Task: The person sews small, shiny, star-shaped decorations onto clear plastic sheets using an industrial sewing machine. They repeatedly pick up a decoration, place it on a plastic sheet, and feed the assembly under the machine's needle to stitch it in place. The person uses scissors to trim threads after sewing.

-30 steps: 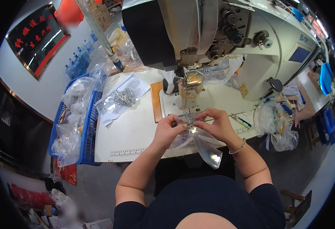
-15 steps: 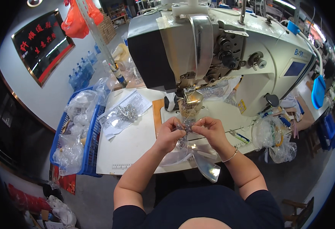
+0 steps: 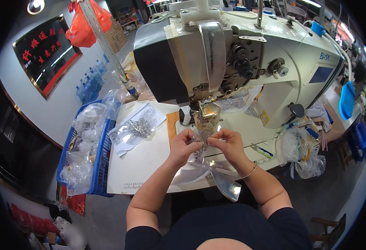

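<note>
My left hand and my right hand are close together in front of the needle area of a white sewing machine. Both pinch a small silvery, glittering piece between thumb and fingers. Its exact kind is hard to make out, since my fingertips cover much of it. Below it, clear plastic strips spread over the front of the table, one hanging past the edge. The presser foot area is just beyond my fingertips.
Left on the table, shiny silver pieces lie on a clear plastic bag. A blue basket full of plastic bags stands beside the table. Thread snips lie right of my right hand, near a bundle of clear plastic.
The view has shifted slightly. My right fingertips have moved a little closer to my left ones, and both hands keep their pinch on the silvery piece.
</note>
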### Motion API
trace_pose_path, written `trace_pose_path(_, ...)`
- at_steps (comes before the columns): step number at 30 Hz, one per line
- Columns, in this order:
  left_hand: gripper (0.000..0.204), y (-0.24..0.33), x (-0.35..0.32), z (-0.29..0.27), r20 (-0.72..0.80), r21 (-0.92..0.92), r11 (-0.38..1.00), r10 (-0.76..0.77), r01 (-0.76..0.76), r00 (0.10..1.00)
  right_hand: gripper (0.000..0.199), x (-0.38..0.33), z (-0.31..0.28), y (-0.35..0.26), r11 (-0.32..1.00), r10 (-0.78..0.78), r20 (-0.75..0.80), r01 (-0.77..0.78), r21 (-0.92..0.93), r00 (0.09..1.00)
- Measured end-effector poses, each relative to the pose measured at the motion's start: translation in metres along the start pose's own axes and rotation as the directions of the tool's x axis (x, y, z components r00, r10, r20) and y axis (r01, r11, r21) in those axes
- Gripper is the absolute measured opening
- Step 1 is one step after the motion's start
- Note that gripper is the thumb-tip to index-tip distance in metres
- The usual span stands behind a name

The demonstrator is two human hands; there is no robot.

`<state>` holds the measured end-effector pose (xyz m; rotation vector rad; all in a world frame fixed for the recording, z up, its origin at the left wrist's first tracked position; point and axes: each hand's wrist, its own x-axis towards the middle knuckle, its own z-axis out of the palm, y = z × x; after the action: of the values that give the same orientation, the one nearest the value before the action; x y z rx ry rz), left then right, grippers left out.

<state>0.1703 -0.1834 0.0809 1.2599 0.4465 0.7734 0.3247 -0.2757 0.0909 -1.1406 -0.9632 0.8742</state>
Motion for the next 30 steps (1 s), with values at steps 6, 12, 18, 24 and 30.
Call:
trace_pose_path(6,0.015,0.044,0.025,0.002,-0.016,0.066,0.958,-0.277,0.277,0.961,0.016,0.017,0.003,-0.005,0.997,-0.062,-0.139,0.054,-0.057,0.988)
trace_pose_path(12,0.014,0.066,0.050,0.000,0.004,0.018,0.892,-0.452,0.452,0.892,0.014,0.037,0.008,-0.018,0.988,-0.093,-0.188,0.067,-0.141,0.978)
trace_pose_path(18,0.016,0.071,0.048,0.002,0.023,0.041,0.847,-0.531,0.530,0.847,0.012,0.029,0.008,-0.017,0.996,0.089,-0.195,-0.090,0.005,0.977)
trace_pose_path(24,0.012,0.086,0.061,0.005,0.043,0.053,0.836,-0.548,0.546,0.835,0.015,0.042,0.008,-0.019,0.978,0.143,-0.232,-0.102,0.181,0.962)
trace_pose_path(30,0.012,0.082,0.069,-0.009,0.078,0.023,0.837,-0.546,0.546,0.834,0.019,0.051,0.009,-0.027,0.974,-0.062,-0.235,0.008,-0.226,0.970)
